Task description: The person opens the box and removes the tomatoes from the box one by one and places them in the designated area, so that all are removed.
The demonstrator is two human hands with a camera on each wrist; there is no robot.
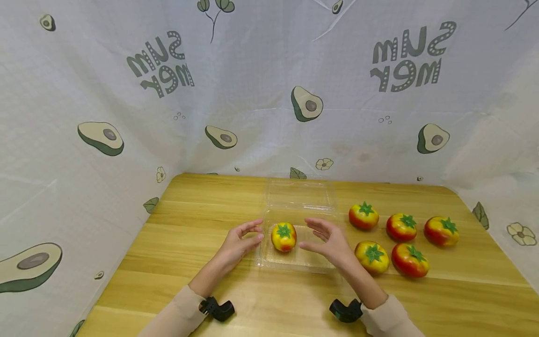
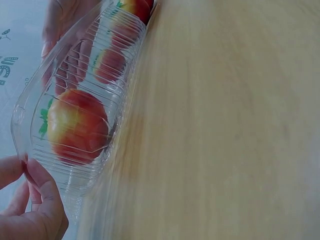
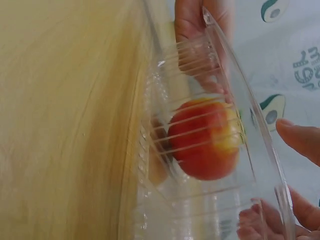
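Item: clear box (image 1: 294, 262), lid open, at centre of the wooden surface (image 1: 189, 224).

Contents: one tomato (image 1: 284, 236) inside the tray, left of its middle.

Outside: five tomatoes (image 1: 400, 238) in a loose group at right of centre, well apart from the box.

Progress, as judged: one of six fruits boxed; five left to load, lid left to close.

Left hand (image 1: 240, 243): at the box's left edge, fingers loosely extended, grip wide, holding nothing.

Right hand (image 1: 328, 238): over the tray's right half, fingers spread, grip wide, empty.

Unclear: whether either hand touches the plastic cannot be told. Both wrist views are motion-blurred. The transparent lid's outline is faint against the avocado cloth (image 1: 269, 93). Forearms cut off at lower edge.
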